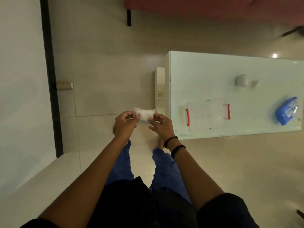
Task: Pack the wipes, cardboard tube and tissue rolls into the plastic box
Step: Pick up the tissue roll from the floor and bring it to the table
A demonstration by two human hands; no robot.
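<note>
- The tiled floor [107,71] filled most of the view; a red sofa [197,4] was cut off by the top edge, with one dark leg showing.
- A white glass-topped table [205,71] stood to the right of the person, its far end cut off by the right edge.
- On the table sat a clear plastic box [207,114] with red handles; its walls were so transparent that its contents could not be made out, and no label could be read.
- Well apart from the box, near the right edge, lay a blue pack of wipes [285,111]; its printing was too blurred to read.
- Beyond the box, toward the table's far side, lay a white tissue roll [241,80], blurred, with a smaller pale object just beside it that I could not identify.
- A cardboard tube [64,85] lay on the floor against the dark strip of the left wall, far from the table.
- The person, in blue trousers and a black top, held a wrapped white tissue roll [145,115] in front of the body, above the floor and left of the table.
- The left hand [125,123] pinched the roll's left end between thumb and curled fingers.
- The right hand [162,125], with dark bracelets on the wrist, pinched the right end between thumb and forefinger, the other fingers loosely curled.
</note>
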